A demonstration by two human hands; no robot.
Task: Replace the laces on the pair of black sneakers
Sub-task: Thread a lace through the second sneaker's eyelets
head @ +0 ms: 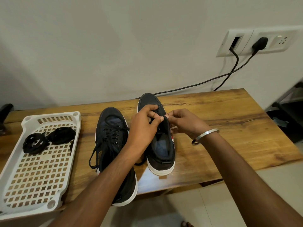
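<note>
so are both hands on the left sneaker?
No: both the left hand and the right hand work at the right sneaker; the left sneaker lies untouched beside it.

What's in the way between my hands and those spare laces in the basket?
The left sneaker stands on the table between both hands, busy at the right sneaker, and the coiled laces in the white basket. Nothing covers the laces.

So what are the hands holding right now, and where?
Both hands pinch the right sneaker at its tongue and eyelet area; whether a lace is between the fingers cannot be told.
</note>
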